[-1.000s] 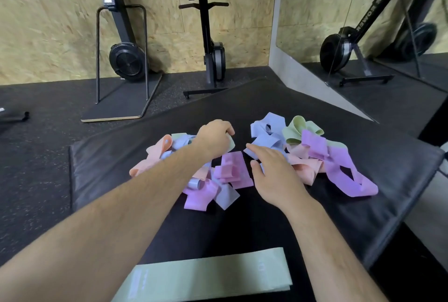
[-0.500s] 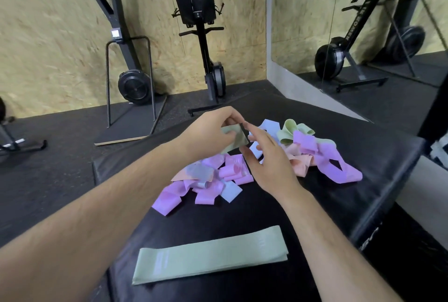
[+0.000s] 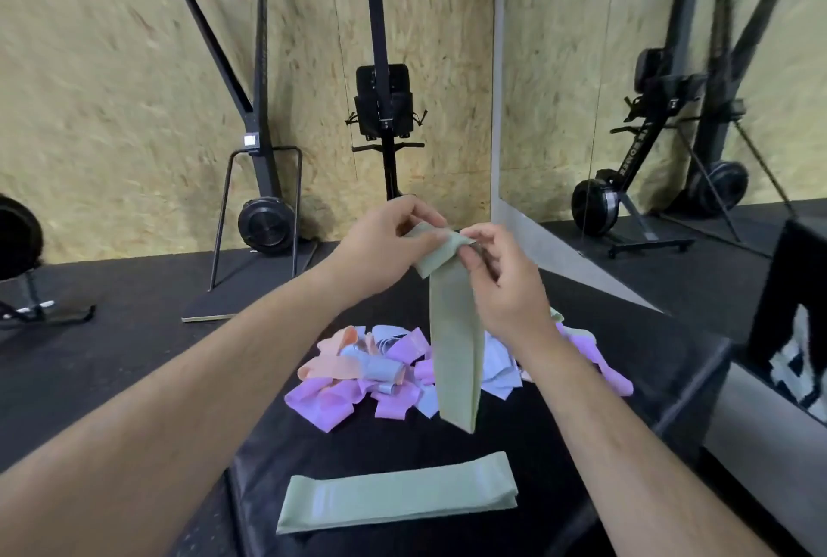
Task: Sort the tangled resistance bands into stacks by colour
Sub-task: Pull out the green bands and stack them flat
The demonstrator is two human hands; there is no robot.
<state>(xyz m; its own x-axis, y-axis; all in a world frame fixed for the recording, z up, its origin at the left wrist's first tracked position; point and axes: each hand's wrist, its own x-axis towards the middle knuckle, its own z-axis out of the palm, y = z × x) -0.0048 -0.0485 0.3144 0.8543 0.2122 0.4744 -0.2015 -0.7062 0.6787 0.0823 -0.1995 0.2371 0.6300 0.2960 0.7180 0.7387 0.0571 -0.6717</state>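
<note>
green band (image 3: 454,346) pinched at its top end by left hand (image 3: 385,243) and right hand (image 3: 505,283), hung above tangled pile (image 3: 358,373) | second green band (image 3: 398,496) laid flat on black mat (image 3: 626,377), near edge

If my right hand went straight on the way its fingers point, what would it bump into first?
Probably the left hand: the right hand points left toward it, both pinching the top of the hanging green band. Depth is unclear.
</note>
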